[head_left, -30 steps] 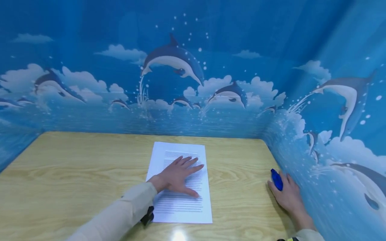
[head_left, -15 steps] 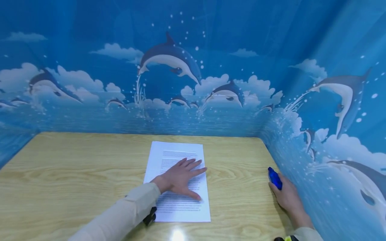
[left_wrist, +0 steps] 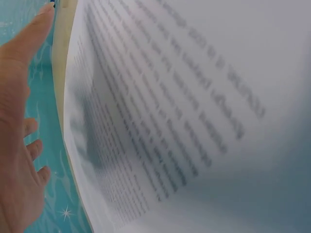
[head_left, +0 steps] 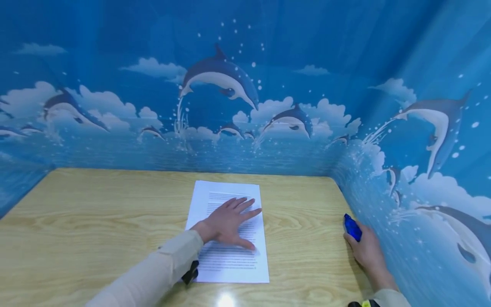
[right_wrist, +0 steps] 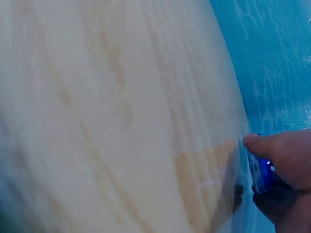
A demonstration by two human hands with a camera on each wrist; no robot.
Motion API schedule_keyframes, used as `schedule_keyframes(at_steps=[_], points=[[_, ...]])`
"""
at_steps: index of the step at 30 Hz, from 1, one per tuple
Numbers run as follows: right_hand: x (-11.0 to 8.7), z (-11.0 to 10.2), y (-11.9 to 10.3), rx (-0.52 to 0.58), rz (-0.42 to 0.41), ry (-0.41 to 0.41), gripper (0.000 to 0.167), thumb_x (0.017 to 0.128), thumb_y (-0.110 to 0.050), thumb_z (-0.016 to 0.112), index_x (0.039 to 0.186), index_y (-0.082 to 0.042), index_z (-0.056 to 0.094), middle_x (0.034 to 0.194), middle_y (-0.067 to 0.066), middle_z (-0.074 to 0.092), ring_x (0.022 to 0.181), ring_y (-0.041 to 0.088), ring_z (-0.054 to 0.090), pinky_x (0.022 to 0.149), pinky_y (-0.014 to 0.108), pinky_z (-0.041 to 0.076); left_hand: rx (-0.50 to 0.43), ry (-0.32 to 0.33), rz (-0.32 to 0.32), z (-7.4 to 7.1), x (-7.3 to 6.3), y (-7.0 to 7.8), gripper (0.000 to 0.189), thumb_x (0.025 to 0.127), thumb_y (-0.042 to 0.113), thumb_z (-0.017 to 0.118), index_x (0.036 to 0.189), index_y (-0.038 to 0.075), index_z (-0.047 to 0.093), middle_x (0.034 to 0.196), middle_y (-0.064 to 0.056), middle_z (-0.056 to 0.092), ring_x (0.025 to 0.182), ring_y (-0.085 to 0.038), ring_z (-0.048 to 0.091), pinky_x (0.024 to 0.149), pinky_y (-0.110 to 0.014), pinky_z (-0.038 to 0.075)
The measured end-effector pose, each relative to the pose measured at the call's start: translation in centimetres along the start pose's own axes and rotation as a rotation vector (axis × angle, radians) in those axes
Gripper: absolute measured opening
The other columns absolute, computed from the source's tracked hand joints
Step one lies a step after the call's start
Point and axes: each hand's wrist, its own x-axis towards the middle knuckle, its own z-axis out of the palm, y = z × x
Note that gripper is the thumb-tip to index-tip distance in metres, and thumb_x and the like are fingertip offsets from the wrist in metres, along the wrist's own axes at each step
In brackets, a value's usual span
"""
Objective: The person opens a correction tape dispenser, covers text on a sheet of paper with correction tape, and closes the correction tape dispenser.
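A sheet of printed white paper (head_left: 230,271) lies on the wooden table, its lines of text also visible in the left wrist view. My left hand (head_left: 229,224) is spread palm down over the sheet's middle, fingers straight and apart; whether the palm presses it I cannot tell. At the table's right edge my right hand (head_left: 367,247) grips a small blue correction tape (head_left: 352,228), narrow tip pointing away from me. The right wrist view shows the thumb along the blue, partly clear casing (right_wrist: 262,172); the other fingers are mostly hidden.
The wooden table (head_left: 107,213) extends to the left of the paper and between the two hands. A blue dolphin-print curtain (head_left: 245,145) borders it at the back and both sides, close beside my right hand.
My right hand's fingers have closed further around the correction tape and now show less beyond it. The left hand stays spread over the paper with only a slight shift.
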Motion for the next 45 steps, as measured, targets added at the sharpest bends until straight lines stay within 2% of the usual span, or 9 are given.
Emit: schedule_keyframes(at_steps=[6,15,18,25,31,37,45], points=[[0.1,-0.5,-0.6,0.068,0.010,0.063,0.065,0.097,-0.025,0.057,0.141,0.014,0.030,0.133,0.040,0.035,0.120,0.055,0.035,0.096,0.065,0.029,0.009,0.008,-0.055,-0.7,-0.4,-0.6,0.101,0.074,0.083,0.048,0.153,0.026,0.023,0.158,-0.007,0.018,0.143,-0.028,0.015,0.113,-0.048,0.017],[0.2,-0.3,-1.5,0.048,-0.069,0.140,0.061,0.090,-0.018,0.067,0.133,0.016,0.042,0.125,0.041,0.044,0.113,0.054,0.044,0.093,0.062,0.036,0.003,-0.003,-0.103,-1.1,-1.1,-1.0,0.101,0.073,0.084,0.048,0.153,0.027,0.024,0.158,-0.005,0.016,0.143,-0.028,0.013,0.112,-0.048,0.017],[0.1,-0.1,-2.1,0.069,-0.075,0.130,0.062,0.089,-0.019,0.068,0.134,0.015,0.042,0.125,0.040,0.045,0.113,0.053,0.045,0.091,0.061,0.037,0.017,0.001,-0.127,-0.9,-1.4,-1.4,0.101,0.073,0.084,0.047,0.153,0.028,0.023,0.158,-0.005,0.017,0.143,-0.027,0.013,0.112,-0.047,0.017],[0.4,-0.2,-3.5,0.098,-0.038,0.055,0.069,0.093,-0.032,0.063,0.140,0.010,0.037,0.132,0.038,0.040,0.117,0.052,0.042,0.093,0.061,0.037,0.009,0.014,-0.168,-0.8,-2.2,-2.0,0.103,0.071,0.085,0.047,0.153,0.027,0.024,0.158,-0.006,0.019,0.143,-0.028,0.015,0.111,-0.051,0.018],[0.6,-0.1,-5.0,0.084,-0.061,0.055,0.067,0.093,-0.036,0.063,0.141,0.006,0.040,0.133,0.034,0.043,0.117,0.050,0.044,0.092,0.060,0.039,-0.006,0.027,-0.197,-0.8,-3.0,-2.6,0.102,0.072,0.083,0.050,0.153,0.026,0.025,0.157,-0.007,0.019,0.142,-0.029,0.016,0.111,-0.050,0.018],[0.6,0.7,-6.6,0.098,-0.097,0.036,0.065,0.093,-0.030,0.064,0.141,0.006,0.040,0.135,0.033,0.042,0.118,0.049,0.044,0.092,0.060,0.039,-0.013,0.039,-0.212,-1.0,-4.0,-3.3,0.102,0.072,0.083,0.051,0.152,0.025,0.027,0.157,-0.008,0.021,0.142,-0.031,0.016,0.111,-0.051,0.017],[1.0,2.5,-8.9,0.126,-0.132,0.011,0.064,0.092,-0.028,0.066,0.140,0.005,0.041,0.136,0.032,0.042,0.121,0.048,0.043,0.095,0.059,0.039,0.030,0.061,-0.261,-1.4,-5.7,-4.3,0.103,0.072,0.084,0.048,0.152,0.023,0.028,0.156,-0.010,0.023,0.141,-0.033,0.018,0.111,-0.053,0.017]])
